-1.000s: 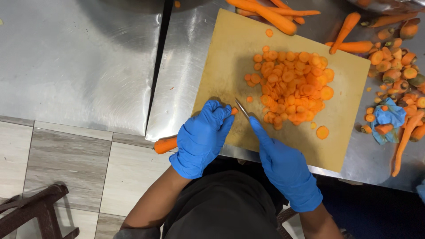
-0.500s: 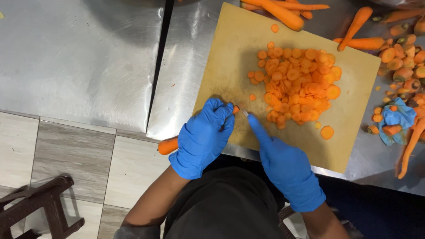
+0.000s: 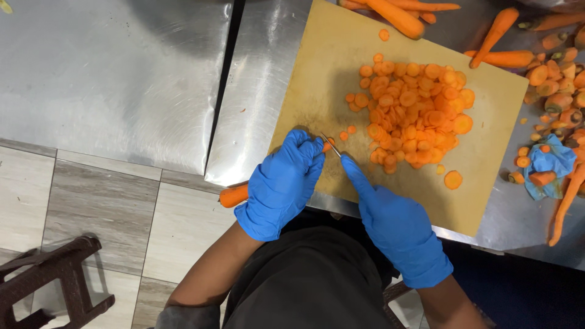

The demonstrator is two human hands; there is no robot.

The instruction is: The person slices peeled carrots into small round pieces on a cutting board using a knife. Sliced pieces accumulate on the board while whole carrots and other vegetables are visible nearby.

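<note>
Steel counter (image 3: 109, 73), tiled floor (image 3: 91, 213) (dark stool (image 3: 49, 283), perhaps).

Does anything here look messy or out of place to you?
Mostly tidy, with two oddities. A crumpled blue glove lies discarded among the carrot ends on the steel counter, and a few slices have strayed from the main pile on the cutting board.

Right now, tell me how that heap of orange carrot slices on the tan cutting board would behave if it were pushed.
The heap of orange carrot slices would probably scatter rather than move together, since the discs lie loose. Flat rounds would likely slide on the tan cutting board; any tipped on edge might roll. Each looks stiff and light.
</note>
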